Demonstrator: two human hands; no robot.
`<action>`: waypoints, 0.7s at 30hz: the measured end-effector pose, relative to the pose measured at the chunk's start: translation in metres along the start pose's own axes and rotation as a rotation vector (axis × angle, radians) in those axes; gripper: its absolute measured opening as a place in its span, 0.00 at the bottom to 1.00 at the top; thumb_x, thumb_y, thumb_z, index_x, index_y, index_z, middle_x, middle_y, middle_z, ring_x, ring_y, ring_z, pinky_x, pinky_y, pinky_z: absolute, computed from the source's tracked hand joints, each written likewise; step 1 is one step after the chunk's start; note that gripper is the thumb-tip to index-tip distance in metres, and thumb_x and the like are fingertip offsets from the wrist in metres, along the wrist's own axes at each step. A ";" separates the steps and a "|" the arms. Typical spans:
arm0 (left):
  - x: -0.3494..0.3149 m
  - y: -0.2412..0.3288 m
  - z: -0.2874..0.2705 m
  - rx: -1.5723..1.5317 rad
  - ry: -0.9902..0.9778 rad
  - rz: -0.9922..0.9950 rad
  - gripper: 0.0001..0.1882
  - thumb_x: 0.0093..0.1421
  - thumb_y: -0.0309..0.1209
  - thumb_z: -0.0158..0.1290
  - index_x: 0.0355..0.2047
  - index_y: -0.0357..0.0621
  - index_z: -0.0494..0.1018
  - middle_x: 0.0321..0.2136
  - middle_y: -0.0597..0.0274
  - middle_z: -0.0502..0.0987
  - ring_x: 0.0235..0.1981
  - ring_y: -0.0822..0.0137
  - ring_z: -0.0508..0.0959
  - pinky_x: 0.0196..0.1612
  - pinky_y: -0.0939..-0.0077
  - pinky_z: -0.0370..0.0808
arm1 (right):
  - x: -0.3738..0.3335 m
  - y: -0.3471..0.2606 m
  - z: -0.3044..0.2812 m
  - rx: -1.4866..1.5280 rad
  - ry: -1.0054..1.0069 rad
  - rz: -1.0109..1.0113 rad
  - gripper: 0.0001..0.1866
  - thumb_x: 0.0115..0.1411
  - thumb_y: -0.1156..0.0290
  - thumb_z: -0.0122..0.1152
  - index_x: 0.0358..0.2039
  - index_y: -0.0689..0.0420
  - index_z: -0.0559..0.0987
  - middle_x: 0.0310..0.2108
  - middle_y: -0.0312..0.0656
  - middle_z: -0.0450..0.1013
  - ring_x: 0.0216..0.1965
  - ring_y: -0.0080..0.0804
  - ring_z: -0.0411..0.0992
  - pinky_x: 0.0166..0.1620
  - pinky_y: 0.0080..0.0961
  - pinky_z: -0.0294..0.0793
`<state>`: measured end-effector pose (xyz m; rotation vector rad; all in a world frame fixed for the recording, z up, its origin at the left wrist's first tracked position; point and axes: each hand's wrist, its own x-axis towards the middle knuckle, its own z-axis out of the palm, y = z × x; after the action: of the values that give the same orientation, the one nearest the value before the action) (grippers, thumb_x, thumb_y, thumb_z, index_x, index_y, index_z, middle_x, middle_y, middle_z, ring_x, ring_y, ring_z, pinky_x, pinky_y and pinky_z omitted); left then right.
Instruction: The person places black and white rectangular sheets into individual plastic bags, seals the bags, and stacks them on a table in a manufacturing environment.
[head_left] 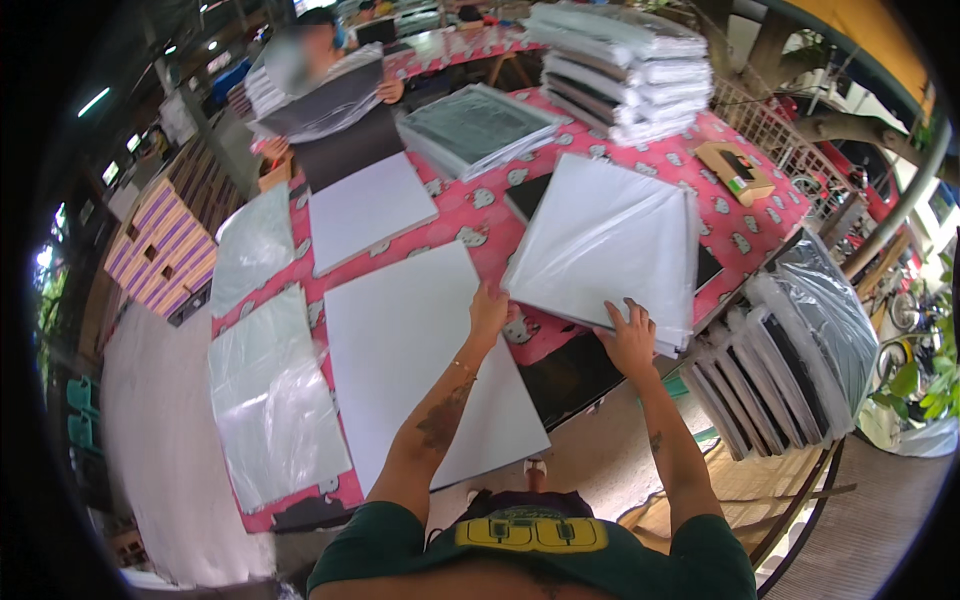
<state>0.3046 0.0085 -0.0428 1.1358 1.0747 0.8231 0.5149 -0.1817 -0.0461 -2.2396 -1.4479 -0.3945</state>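
Observation:
A stack of white boards in clear plastic wrap (605,235) lies at an angle on the right half of the table. My left hand (488,312) is closed on the near left corner of this wrapped stack. My right hand (630,340) rests at its near edge, fingers apart on the plastic and the thumb side toward the front edge. Under the stack, parts of a black board (708,268) stick out. A large bare white board (420,360) lies just left of my left hand, beneath my forearm.
Plastic sleeves (275,400) cover the table's left side. Beyond are a white board (370,212), a wrapped frame stack (478,128) and a tall wrapped pile (620,75). A cardboard box (735,172) sits far right; wrapped boards (770,370) stand beside the table. Another person holds a black sheet (330,105).

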 end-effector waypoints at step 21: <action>-0.264 -0.008 -0.361 0.216 0.377 0.109 0.10 0.54 0.28 0.54 0.34 0.33 0.73 0.23 0.53 0.77 0.28 0.68 0.78 0.29 0.76 0.74 | -0.199 -0.452 0.020 1.747 -1.019 -0.102 0.34 0.59 0.66 0.58 0.62 0.59 0.55 0.53 0.46 0.63 0.52 0.33 0.65 0.53 0.31 0.66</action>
<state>-0.1188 -0.1317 -0.0111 1.2580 1.4503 1.0534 0.0213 -0.1687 -0.0610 -0.7465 -1.2463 1.5711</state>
